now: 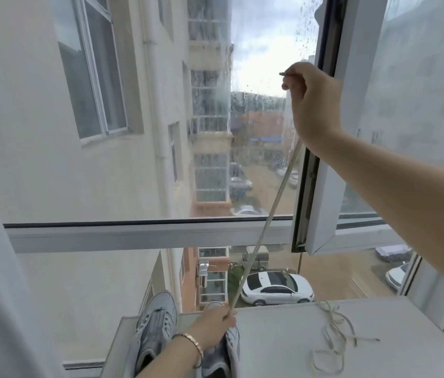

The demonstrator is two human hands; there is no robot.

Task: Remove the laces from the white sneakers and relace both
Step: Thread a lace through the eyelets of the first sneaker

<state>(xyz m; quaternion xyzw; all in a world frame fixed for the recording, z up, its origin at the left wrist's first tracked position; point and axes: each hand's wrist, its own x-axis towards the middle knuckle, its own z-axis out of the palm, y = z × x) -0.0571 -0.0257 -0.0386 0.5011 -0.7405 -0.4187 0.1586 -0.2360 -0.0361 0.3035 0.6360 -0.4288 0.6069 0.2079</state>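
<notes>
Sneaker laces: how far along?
Done: one loose lace lies on the ledge. In hand: a taut lace runs between the left hand, above the right-side sneaker, and the raised right hand. Left: seemingly all relacing; the left-side sneaker is too blurred to judge.

White sneakers (158, 315) sit side by side; taut lace (270, 211) rises diagonally, loose lace (335, 327) lies right.
</notes>
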